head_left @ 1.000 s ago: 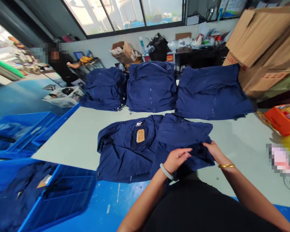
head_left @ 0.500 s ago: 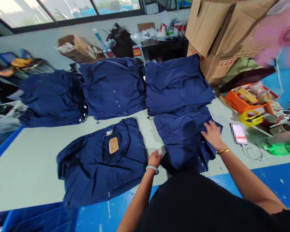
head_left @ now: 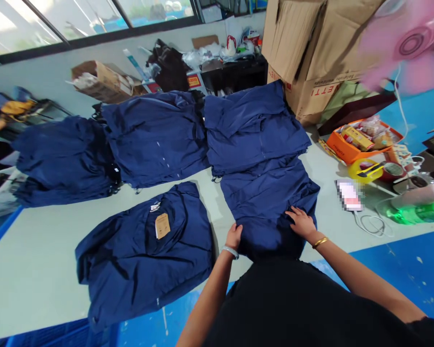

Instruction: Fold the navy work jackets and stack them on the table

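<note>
A navy jacket [head_left: 264,188] lies partly folded on the table right before me. My left hand [head_left: 234,236] is closed on its near left edge, with thumb and fingers together at the cloth. On the jacket's right side rests my right hand [head_left: 302,223], fingers stretched over the fabric and pointing left. To the left lies another navy jacket [head_left: 144,260], its collar towards the far side, with a brown paper tag [head_left: 162,226] at the neck.
Folded navy garments form three piles at the back: left [head_left: 65,159], middle [head_left: 155,135] and right [head_left: 256,127]. On the right are a phone [head_left: 349,195] with a cable, an orange box [head_left: 342,144] and a green bottle [head_left: 415,212]. Behind stands a large carton [head_left: 292,43].
My right hand has moved left and nearer to me, and the jacket's near right edge has turned inward. My left hand has met the left edge. The view has shifted slightly right.
</note>
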The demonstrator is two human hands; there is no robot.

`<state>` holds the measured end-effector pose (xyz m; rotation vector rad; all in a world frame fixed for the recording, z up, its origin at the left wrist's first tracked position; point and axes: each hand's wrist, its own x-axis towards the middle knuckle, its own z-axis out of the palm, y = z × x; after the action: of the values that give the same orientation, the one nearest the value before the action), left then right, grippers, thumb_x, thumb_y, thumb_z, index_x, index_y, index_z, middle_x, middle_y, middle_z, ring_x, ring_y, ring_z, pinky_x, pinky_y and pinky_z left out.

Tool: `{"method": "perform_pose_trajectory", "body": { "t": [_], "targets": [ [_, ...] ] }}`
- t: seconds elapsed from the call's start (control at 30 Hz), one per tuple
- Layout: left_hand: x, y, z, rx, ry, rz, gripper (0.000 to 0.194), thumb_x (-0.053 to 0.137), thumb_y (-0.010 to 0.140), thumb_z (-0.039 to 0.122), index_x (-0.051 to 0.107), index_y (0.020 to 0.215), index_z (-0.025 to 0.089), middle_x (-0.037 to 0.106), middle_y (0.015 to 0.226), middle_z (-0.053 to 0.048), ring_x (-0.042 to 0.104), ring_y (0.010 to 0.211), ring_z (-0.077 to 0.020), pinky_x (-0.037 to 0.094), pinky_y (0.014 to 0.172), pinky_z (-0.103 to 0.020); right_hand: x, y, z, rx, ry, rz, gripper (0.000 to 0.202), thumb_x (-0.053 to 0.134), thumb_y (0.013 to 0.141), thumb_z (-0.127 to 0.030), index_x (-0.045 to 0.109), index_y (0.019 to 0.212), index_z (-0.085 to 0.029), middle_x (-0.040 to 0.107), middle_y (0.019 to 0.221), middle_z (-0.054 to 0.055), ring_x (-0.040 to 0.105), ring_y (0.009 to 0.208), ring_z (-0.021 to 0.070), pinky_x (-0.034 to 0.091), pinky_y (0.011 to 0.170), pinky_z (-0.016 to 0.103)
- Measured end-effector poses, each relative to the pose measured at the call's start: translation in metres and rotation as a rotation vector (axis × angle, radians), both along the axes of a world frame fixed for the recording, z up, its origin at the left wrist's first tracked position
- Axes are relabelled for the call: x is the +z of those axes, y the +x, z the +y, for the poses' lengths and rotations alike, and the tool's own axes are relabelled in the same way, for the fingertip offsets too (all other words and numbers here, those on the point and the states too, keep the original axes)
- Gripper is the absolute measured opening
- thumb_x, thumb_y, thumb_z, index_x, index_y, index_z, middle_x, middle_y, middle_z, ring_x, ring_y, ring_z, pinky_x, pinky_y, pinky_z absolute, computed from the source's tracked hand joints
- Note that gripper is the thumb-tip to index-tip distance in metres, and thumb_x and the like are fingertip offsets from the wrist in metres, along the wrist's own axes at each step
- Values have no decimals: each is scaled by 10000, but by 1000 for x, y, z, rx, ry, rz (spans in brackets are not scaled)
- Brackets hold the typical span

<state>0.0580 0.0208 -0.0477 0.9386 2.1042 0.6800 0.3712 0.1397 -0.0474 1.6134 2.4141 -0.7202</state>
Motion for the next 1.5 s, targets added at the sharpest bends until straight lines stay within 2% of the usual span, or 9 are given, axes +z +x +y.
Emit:
{"method": "perform_pose_trajectory", "body": {
  "t": [0.27,0.5,0.6,0.7,0.87,1.1,1.3,1.4,1.5],
  "targets": [
    [29,-75,-62,306,30,136,345,669,801,529,476,739,250,574,690,29,609,759,-202,502,745,-313,10,33,-18,88,85,-24,421,461,871,-37,788,1042,-239,736,1142,91,632,1091,238,458,917,323],
    [11,-46,-111,102,-261,322,153,646,830,262,577,963,228,724,991,-117,714,975,-297,538,880,-395,29,55,-24,31,-45,-223,361,558,884,-206,778,1169,-240,724,1196,139,659,1119,316,452,959,444],
    [20,-32,-108,39,-127,535,289,560,891,245,616,1166,179,666,1284,-211,646,1222,-333,490,1063,-461,51,26,-15,28,150,-112,338,577,943,-399,792,1130,-218,694,1306,171,616,1201,362,352,1113,553],
    [29,-22,-87,-124,81,590,381,451,961,231,615,1303,199,615,1441,-175,547,1388,-290,376,1214,-452,59,-25,-1,121,225,103,390,538,993,-402,738,1273,-220,594,1503,142,546,1331,339,331,1176,485],
    [10,4,-58,-423,-68,519,545,555,942,292,568,1474,176,462,1628,-177,335,1561,-352,197,1297,-558,35,-104,13,225,34,238,657,674,917,-283,506,1550,-227,436,1643,135,496,1414,309,381,1176,422],
    [-28,10,-79,-467,-249,528,700,516,972,374,378,1636,202,264,1722,-181,177,1612,-367,229,1265,-605,20,-87,56,-58,-62,412,246,642,872,-231,770,1082,-238,751,1167,78,698,1079,231,531,984,329],
    [-17,9,-71,-443,-325,433,737,533,962,376,335,1654,216,277,1710,-219,323,1558,-408,336,1203,-614,36,-18,121,-636,7,791,459,393,937,-473,625,1210,-186,731,932,47,676,744,167,596,683,294],
    [-8,7,-62,-415,-315,424,722,587,924,334,408,1616,231,305,1700,-221,303,1565,-415,326,1194,-649,35,14,129,-989,13,1183,459,532,839,-523,587,1161,-199,703,867,26,649,711,153,604,709,292],
    [0,6,-49,-372,-236,419,653,611,912,303,500,1548,204,493,1586,-241,411,1513,-397,319,1219,-602,24,40,121,-1032,100,1205,558,444,874,-506,494,1338,-201,705,1050,75,691,896,180,603,873,352]
  ]
}}
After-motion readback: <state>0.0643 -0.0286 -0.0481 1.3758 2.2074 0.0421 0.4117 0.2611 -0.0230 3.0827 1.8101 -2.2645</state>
